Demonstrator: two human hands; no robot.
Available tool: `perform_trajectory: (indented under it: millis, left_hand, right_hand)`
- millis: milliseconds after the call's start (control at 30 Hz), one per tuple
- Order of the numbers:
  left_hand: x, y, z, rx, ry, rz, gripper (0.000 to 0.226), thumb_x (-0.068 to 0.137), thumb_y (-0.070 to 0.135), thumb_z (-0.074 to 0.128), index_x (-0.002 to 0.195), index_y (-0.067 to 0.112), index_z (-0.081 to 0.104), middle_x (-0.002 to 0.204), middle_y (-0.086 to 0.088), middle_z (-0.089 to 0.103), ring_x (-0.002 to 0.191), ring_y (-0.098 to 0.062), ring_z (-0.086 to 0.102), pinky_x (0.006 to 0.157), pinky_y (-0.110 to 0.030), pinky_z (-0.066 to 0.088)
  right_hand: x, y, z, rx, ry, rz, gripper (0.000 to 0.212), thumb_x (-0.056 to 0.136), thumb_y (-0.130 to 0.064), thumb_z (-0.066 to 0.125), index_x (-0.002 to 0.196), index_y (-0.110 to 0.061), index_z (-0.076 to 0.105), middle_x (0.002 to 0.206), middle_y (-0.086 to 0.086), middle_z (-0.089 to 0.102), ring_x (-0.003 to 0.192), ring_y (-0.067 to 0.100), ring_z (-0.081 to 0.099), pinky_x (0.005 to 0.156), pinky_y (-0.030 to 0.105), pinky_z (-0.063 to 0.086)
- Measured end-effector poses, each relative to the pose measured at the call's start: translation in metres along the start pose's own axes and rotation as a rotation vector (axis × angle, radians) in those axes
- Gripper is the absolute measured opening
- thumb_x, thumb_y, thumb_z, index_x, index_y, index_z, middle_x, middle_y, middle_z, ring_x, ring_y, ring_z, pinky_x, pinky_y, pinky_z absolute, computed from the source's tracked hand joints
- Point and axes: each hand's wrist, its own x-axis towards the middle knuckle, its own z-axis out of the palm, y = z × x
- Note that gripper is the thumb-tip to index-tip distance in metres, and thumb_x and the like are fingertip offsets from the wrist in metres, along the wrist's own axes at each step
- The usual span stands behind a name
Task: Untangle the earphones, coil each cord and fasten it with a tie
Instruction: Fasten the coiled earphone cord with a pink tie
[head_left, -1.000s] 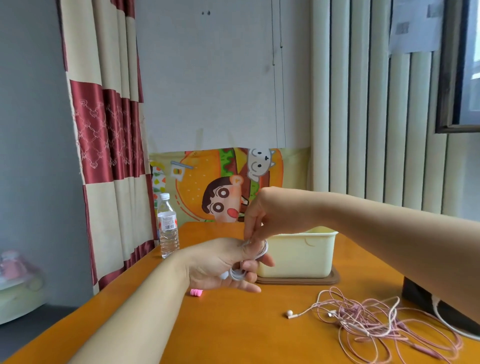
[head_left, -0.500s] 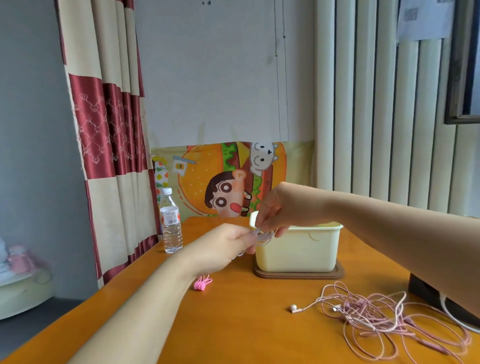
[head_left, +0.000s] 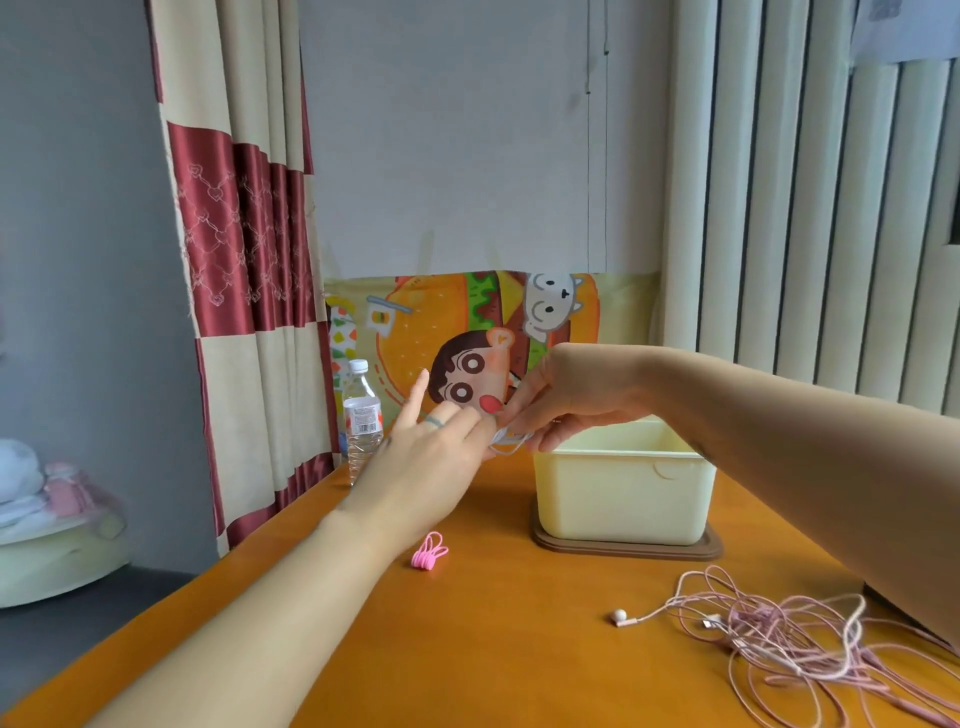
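Observation:
A small coil of white earphone cord (head_left: 503, 445) hangs between my two hands, just above the near left rim of the cream box. My right hand (head_left: 566, 402) pinches the coil from above. My left hand (head_left: 436, 444) touches it with thumb and forefinger while its other fingers spread upward. A tangled pile of pink earphone cord (head_left: 810, 644) lies on the table at the lower right, one earbud (head_left: 619, 616) sticking out to the left. A bunch of pink ties (head_left: 429, 552) lies on the table below my left hand.
A cream box (head_left: 623, 488) stands on a brown tray (head_left: 626, 550) mid-table. A clear water bottle (head_left: 362, 418) stands at the table's left edge by a red and cream curtain. A cartoon cushion leans on the back wall. Something dark sits at the right edge.
Both hands have risen and moved toward the box with the white coil. My left hand, earlier cupped under the coil, now has its fingers spread. The view has shifted downward.

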Motion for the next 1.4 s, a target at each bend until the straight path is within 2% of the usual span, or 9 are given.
perform_trajectory:
  millis: [133,267,433,500,600,667,1067,1167,1400]
  left_hand:
    - [-0.012,-0.013,0.006,0.017,0.065,-0.095,0.034,0.084,0.013,0.068,0.117,0.006,0.064,0.079,-0.005,0.063,0.073,-0.024,0.064,0.105,-0.061,0.035]
    - [-0.032,-0.022,0.019,-0.025,0.065,-0.207,0.028,0.095,0.026,0.041,0.092,0.01,0.064,0.076,-0.002,0.063,0.072,-0.024,0.064,0.105,-0.056,0.036]
    - [-0.068,-0.023,0.053,-0.389,-0.257,-0.601,0.023,0.1,0.025,0.034,0.084,0.02,0.05,0.089,0.001,0.065,0.086,-0.022,0.061,0.093,-0.036,0.04]
    - [-0.087,-0.026,0.071,-0.641,-0.335,-0.815,0.03,0.102,0.027,0.029,0.079,0.025,0.047,0.087,0.006,0.062,0.084,-0.016,0.057,0.076,-0.029,0.041]
    - [-0.102,-0.02,0.091,-0.747,-0.418,-0.943,0.034,0.104,0.025,0.026,0.084,0.019,0.054,0.083,0.01,0.056,0.079,-0.009,0.05,0.07,-0.024,0.033]
    - [-0.105,-0.012,0.103,-0.789,-0.425,-0.991,0.037,0.104,0.024,0.026,0.093,0.013,0.059,0.083,0.009,0.053,0.077,-0.008,0.048,0.068,-0.023,0.031]
    - [-0.123,-0.004,0.143,-0.865,-0.502,-0.891,0.032,0.103,0.031,0.028,0.11,0.014,0.055,0.114,0.0,0.065,0.098,-0.016,0.059,0.082,-0.032,0.049]
    - [-0.124,-0.002,0.141,-0.755,-0.485,-0.798,0.029,0.103,0.029,0.032,0.113,0.011,0.052,0.108,-0.005,0.064,0.085,-0.016,0.057,0.065,-0.023,0.04]
    - [-0.122,0.001,0.137,-0.662,-0.478,-0.7,0.028,0.103,0.03,0.032,0.119,0.013,0.048,0.115,-0.003,0.06,0.091,-0.015,0.059,0.063,-0.019,0.041]
  right_hand:
    - [0.013,-0.01,0.009,0.085,-0.022,-0.005,0.011,0.087,-0.003,0.063,0.096,-0.006,0.068,0.086,0.007,0.067,0.065,0.009,0.066,0.068,0.019,0.056]
    - [0.035,-0.008,0.024,0.158,-0.08,-0.015,0.017,0.088,-0.003,0.062,0.104,0.0,0.066,0.087,0.008,0.068,0.07,0.009,0.066,0.067,0.019,0.055]
    - [0.072,0.025,0.066,0.356,-0.008,-0.033,0.023,0.091,-0.016,0.06,0.113,-0.01,0.059,0.102,0.011,0.068,0.083,0.019,0.068,0.075,0.027,0.058]
    - [0.086,0.051,0.086,0.19,0.09,0.031,0.022,0.09,-0.021,0.063,0.11,-0.013,0.06,0.105,0.011,0.068,0.088,0.023,0.069,0.076,0.03,0.059]
    - [0.107,0.093,0.122,-0.247,0.144,0.075,0.029,0.086,-0.021,0.067,0.111,-0.007,0.068,0.097,0.008,0.069,0.083,0.02,0.066,0.073,0.027,0.055]
    - [0.117,0.111,0.147,-0.305,0.17,0.091,0.034,0.082,-0.027,0.07,0.113,-0.012,0.069,0.104,0.005,0.069,0.088,0.017,0.063,0.073,0.025,0.049]
    - [0.147,0.135,0.198,-0.225,0.435,0.005,0.017,0.081,-0.037,0.069,0.091,-0.022,0.069,0.087,-0.006,0.066,0.079,0.012,0.06,0.071,0.031,0.053]
    - [0.146,0.136,0.193,-0.242,0.406,-0.039,0.015,0.083,-0.034,0.068,0.09,-0.022,0.071,0.086,-0.005,0.067,0.076,0.01,0.058,0.065,0.023,0.046]
    - [0.146,0.124,0.171,-0.354,0.188,-0.061,0.021,0.086,-0.033,0.066,0.084,-0.012,0.067,0.063,-0.009,0.052,0.053,0.007,0.045,0.045,0.015,0.029]
